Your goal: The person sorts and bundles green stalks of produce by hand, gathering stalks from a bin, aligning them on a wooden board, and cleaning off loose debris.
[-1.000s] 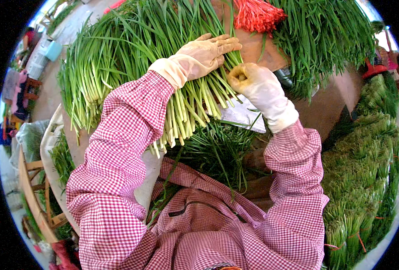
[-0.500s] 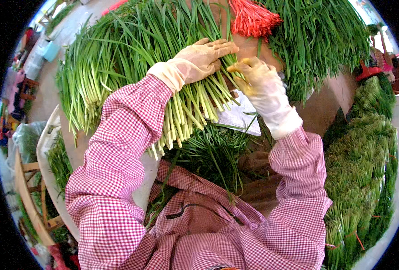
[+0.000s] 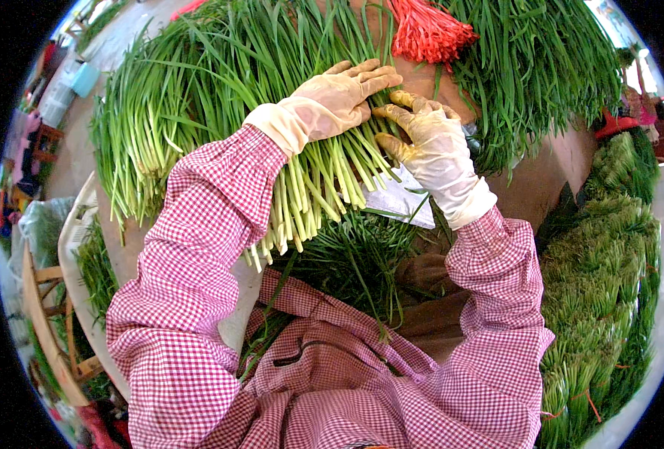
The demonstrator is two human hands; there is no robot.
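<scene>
— Where's the bundle sitting from your feed?

— I see the bundle of green chives (image 3: pixel 220 142) lying across the brown table (image 3: pixel 549 172), pale stalk ends pointing down toward the person's lap. The left hand (image 3: pixel 339 101), gloved, lies flat over the stalks, its grip spread wide and pressing down rather than closing. The right hand (image 3: pixel 429 146), also gloved, touches the bundle's right edge with fingers loosely curled; I see nothing pinched in it.

— Any containers?

— I make out a pale tray (image 3: pixel 74 247) at the left edge with some greens in it. To the right, tied chive bunches (image 3: pixel 601 299) are stacked in a heap. A cluster of red ties (image 3: pixel 425 30) lies at the top, and a pale sheet (image 3: pixel 403 198) shows under the right wrist.

— What has changed?

— Half a second ago the right hand's fingers were bunched tight at the bundle; now they have opened out. The left hand has stayed put.
</scene>
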